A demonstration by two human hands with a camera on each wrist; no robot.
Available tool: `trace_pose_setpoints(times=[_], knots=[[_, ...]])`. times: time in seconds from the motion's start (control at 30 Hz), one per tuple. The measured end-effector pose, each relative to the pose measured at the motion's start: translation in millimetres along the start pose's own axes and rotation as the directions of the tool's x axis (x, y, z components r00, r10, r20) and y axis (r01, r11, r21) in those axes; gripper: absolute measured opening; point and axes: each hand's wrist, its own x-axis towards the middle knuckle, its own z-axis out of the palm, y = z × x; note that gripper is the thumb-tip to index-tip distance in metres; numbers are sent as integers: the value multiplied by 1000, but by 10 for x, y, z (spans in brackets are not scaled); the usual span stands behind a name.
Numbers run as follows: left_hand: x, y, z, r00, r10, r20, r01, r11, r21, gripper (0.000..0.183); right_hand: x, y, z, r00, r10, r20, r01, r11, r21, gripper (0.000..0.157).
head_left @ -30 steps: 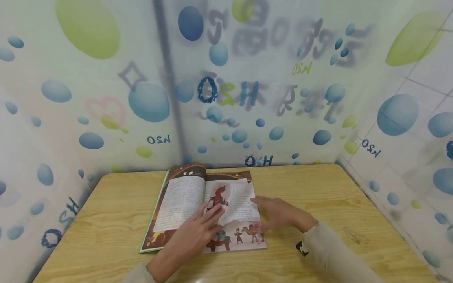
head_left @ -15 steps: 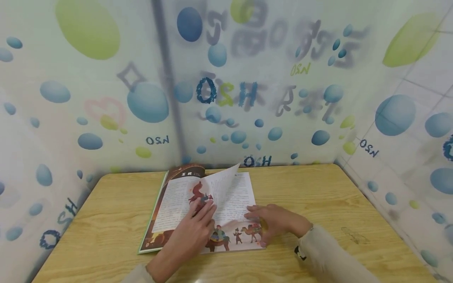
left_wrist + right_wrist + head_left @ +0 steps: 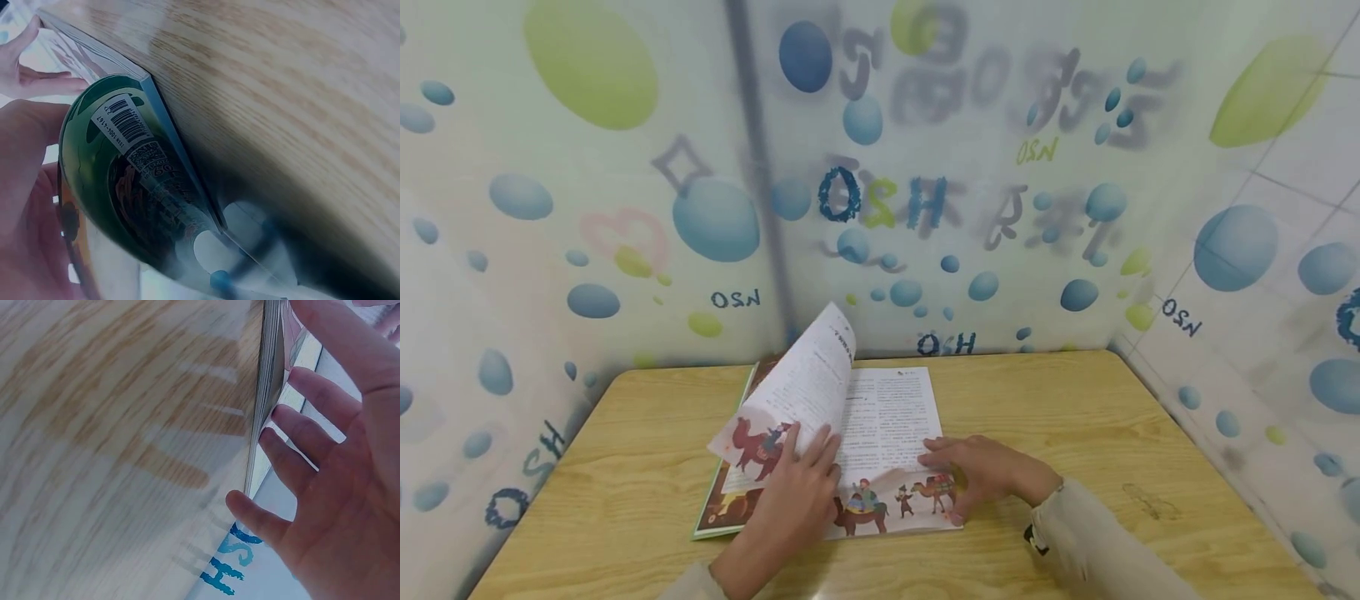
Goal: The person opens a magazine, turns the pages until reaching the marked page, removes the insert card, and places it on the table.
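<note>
An illustrated magazine (image 3: pixel 891 408) lies spread out on the wooden table, a caravan of camels along the foot of its right page. One leaf (image 3: pixel 812 379) stands raised and curved over the left side. My left hand (image 3: pixel 801 483) lies against the lower part of that leaf, fingers extended. At the magazine's right edge my right hand (image 3: pixel 988 471) rests with its fingertips on the page; its spread fingers show beside the page edges in the right wrist view. The green outer cover (image 3: pixel 150 169), with a barcode, bulges up near my left hand in the left wrist view.
The wooden table (image 3: pixel 1075 400) surrounds the magazine on all sides. Walls printed with blue and green drops (image 3: pixel 715 218) stand behind it and to both sides. A faint drawn mark (image 3: pixel 1150 500) is on the tabletop at the right.
The leaf under my left hand has risen from the right page and swung over to the left. My left hand has slid left with it. The right hand has lowered onto the right page edge.
</note>
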Motion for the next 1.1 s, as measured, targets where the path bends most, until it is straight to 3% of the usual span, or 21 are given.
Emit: trace_pose_setpoints(times=[0.3, 0.6, 0.9, 1.1], knots=[[-39, 14, -14, 997, -74, 30, 77, 993, -92, 29, 5, 8, -6, 1000, -15, -4, 15, 1000, 8, 86], [-46, 18, -38, 983, -114, 141, 137, 977, -163, 36, 14, 40, 4, 1000, -26, -12, 26, 1000, 17, 86], [-50, 18, -50, 984, -119, 135, 142, 975, -172, 37, 13, 26, -8, 999, -33, -24, 34, 999, 26, 83], [-25, 37, -6, 986, -115, 119, 139, 963, -229, 43, 23, 14, -8, 999, -32, -34, 33, 999, 24, 78]])
